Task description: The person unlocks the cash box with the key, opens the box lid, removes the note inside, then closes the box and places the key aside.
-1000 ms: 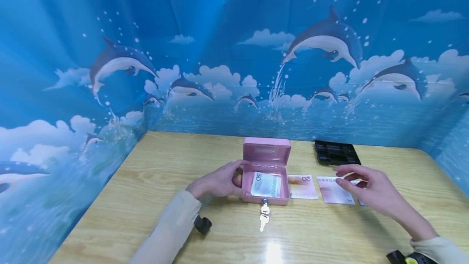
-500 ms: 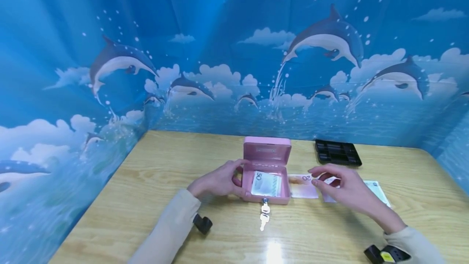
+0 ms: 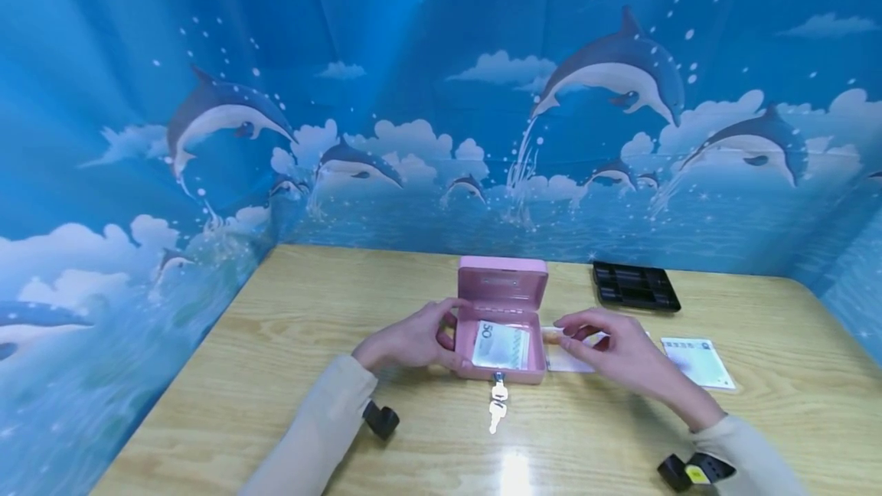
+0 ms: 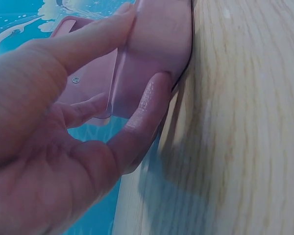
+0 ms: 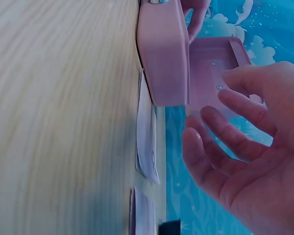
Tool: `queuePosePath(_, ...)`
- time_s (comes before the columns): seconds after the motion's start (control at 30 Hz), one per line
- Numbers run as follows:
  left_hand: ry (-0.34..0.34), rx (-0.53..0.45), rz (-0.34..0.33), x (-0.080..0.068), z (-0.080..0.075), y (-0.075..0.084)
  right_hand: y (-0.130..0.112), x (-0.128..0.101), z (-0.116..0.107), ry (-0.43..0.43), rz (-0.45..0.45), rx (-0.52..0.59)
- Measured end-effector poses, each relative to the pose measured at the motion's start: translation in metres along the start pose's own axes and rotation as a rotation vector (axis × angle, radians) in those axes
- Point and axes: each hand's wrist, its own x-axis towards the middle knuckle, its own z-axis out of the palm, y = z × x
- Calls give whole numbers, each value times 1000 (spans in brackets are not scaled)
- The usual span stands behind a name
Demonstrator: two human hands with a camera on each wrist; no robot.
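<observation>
1. banknote [image 3: 566,358] lies flat on the desk [image 3: 276,343] just to the right of the pink cash box [image 3: 501,327], near the middle of the desk and a little toward its far edge; its long axis runs left to right, parallel to the near edge.
2. the right hand [image 3: 606,350] hovers directly over this banknote, covering most of it in the head view; the fingers are loosely spread and slightly bent, holding nothing. i cannot tell whether the fingertips touch the paper.
3. in the right wrist view the banknote [image 5: 146,142] lies on the wood beside the box wall [image 5: 162,54], with the right hand [image 5: 245,147] held off it, fingers pointing toward the open box.
4. the right hand is the nearer one by far; the box stands between the banknote and the left hand.
5. the left hand [image 3: 413,343] holds the left wall of the box, fingers and thumb curled round its corner; the left wrist view shows the fingers [image 4: 142,117] pressed on the pink side.
6. the box lid stands open and upright, and a note marked 50 [image 3: 501,346] lies inside.
7. keys [image 3: 497,396] hang from the lock at the box front, toward the near edge.
8. another note [image 3: 697,362] lies farther right, well apart from the hand; a black tray [image 3: 635,286] sits near the far edge.
</observation>
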Motion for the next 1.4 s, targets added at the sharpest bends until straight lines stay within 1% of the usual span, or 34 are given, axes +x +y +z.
queuePosePath(0.17, -2, -6, 3, 0, 0, 0, -2, 6, 8, -15, -10, 12)
queuePosePath(0.27, -5, -10, 2, 0, 0, -1, -2, 9, 12, 4, -17, 13)
queuePosePath(0.4, -8, -12, 3, 0, 0, 0, -3, 12, 19, 44, -55, 19)
queuePosePath(0.53, -12, -16, -1, 0, 0, 0, -5, 15, 22, 47, -88, 40)
queuePosePath(0.73, -21, -48, -9, 0, -1, 0, -9, 20, 27, 1, -104, 38)
queuePosePath(0.97, -12, -14, 14, 2, 0, -2, -11, 28, 32, -97, -107, -16)
queuePosePath(1.1, -16, -22, 24, 3, 0, -4, -11, 33, 34, -149, -128, -54)
queuePosePath(1.27, -11, -22, 5, 3, 0, -3, -11, 40, 39, -197, -139, -115)
queuePosePath(1.4, -7, -10, -18, 3, 0, -2, -10, 43, 44, -202, -147, -150)
